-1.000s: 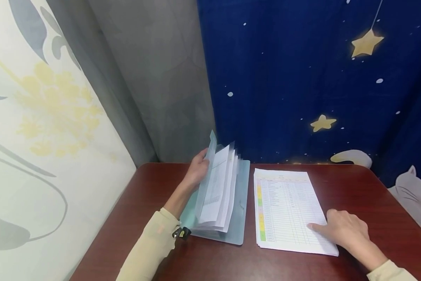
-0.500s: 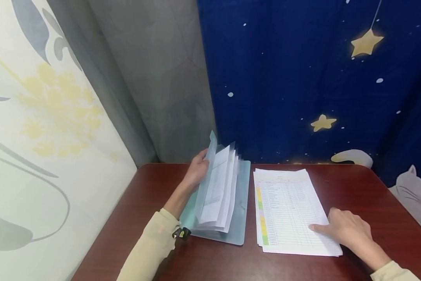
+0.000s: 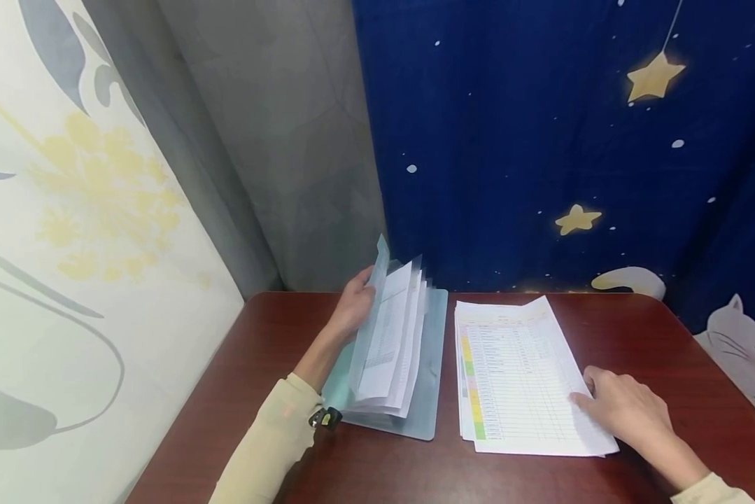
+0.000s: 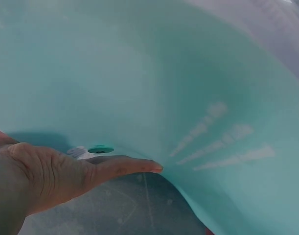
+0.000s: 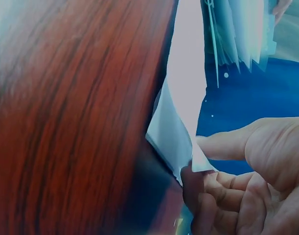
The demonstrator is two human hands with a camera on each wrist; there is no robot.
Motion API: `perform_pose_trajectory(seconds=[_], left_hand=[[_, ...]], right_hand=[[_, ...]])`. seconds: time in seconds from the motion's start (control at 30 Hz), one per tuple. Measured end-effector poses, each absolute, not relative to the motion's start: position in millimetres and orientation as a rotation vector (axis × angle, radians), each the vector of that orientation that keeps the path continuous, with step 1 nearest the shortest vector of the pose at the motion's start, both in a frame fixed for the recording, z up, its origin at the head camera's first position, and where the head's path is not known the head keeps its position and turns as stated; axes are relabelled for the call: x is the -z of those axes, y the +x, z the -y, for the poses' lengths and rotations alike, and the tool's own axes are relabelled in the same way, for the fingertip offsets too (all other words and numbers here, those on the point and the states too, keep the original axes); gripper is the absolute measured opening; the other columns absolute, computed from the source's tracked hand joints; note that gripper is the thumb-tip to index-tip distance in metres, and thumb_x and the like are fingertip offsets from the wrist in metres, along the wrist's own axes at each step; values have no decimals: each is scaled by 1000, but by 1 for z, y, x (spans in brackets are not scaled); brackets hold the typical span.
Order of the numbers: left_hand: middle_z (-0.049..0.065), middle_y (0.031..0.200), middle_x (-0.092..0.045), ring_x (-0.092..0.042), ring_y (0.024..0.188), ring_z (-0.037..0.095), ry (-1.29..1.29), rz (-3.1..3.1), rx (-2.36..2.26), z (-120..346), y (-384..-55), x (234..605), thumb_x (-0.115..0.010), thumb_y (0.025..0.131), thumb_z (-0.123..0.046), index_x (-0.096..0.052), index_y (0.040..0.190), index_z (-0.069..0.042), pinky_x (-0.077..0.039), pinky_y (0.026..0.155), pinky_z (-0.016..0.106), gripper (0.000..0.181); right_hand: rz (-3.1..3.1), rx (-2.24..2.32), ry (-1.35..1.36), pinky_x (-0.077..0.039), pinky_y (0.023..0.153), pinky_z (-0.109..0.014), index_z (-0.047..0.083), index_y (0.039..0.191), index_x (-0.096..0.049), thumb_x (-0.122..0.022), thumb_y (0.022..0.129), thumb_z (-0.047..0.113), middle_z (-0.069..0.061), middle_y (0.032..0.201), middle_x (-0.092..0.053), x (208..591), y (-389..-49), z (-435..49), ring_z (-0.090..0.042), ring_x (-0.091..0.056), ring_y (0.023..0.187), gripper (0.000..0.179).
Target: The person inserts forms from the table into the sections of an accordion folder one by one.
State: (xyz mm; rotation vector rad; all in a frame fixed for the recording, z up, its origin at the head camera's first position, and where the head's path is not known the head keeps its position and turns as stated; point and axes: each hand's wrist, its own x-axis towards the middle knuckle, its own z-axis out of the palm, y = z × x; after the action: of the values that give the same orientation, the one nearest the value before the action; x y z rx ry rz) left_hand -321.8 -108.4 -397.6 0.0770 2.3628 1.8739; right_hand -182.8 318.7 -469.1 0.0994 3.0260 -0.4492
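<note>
My left hand (image 3: 354, 302) grips the upper left edge of a pale teal document folder (image 3: 436, 378), holding its front cover tilted up. Clear sleeves and printed sheets (image 3: 385, 343) fan out inside. In the left wrist view, the thumb lies along the folder's translucent cover (image 4: 115, 73), near a small round snap button (image 4: 100, 149). To the right is a pile of printed papers, its top sheet (image 3: 528, 385) carrying a table with a colored left column. My right hand (image 3: 629, 409) pinches the right edge of that sheet (image 5: 186, 63) between thumb and fingers, bending it up.
Both the folder and the papers rest on a dark red wooden table (image 3: 415, 469). Behind it hang a grey curtain (image 3: 276, 140) and a blue starry curtain (image 3: 509, 140). A white patterned curtain (image 3: 100, 315) borders the left side.
The top sheet has slid slightly right over the pile, and its upper right corner has lifted. My right hand has moved slightly right with it. The left hand and folder stay put.
</note>
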Motion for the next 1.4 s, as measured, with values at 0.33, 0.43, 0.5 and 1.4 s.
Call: perform_pose_trajectory(seconds=[0.33,0.43,0.5,1.4], left_hand=[[8,175,-29,-29,160,31,68,-2448,-1838,111,-323,395,-35,111,-16,-30,168,-15,-18,133,56,58],[8,175,-29,-29,161,30,72,-2446,-1846,111,-323,394,-36,110,-15,-30,168,-14,-17,133,57,57],[8,174,-30,-31,159,31,72,-2432,-1855,112,-323,395,-35,111,-15,-29,168,-15,-19,132,57,57],[10,171,-35,-42,151,35,115,-2354,-1921,116,-323,398,-34,112,-16,-31,167,-14,-33,127,57,55]], right_hand=[[-2916,986,-23,-47,44,-32,3,98,-62,-70,94,12,-2,69,-65,468,-174,-319,-19,-55,43,12],[-2843,1152,-26,-48,45,-32,3,98,-60,-70,96,12,-2,68,-66,467,-171,-319,-19,-54,42,13],[-2789,1264,-23,-49,45,-32,2,100,-59,-70,98,12,-3,69,-66,467,-170,-319,-18,-54,43,15],[-2296,1908,-93,-60,66,-30,3,97,-56,-59,107,14,-2,88,-80,470,-172,-320,-13,-75,76,16]])
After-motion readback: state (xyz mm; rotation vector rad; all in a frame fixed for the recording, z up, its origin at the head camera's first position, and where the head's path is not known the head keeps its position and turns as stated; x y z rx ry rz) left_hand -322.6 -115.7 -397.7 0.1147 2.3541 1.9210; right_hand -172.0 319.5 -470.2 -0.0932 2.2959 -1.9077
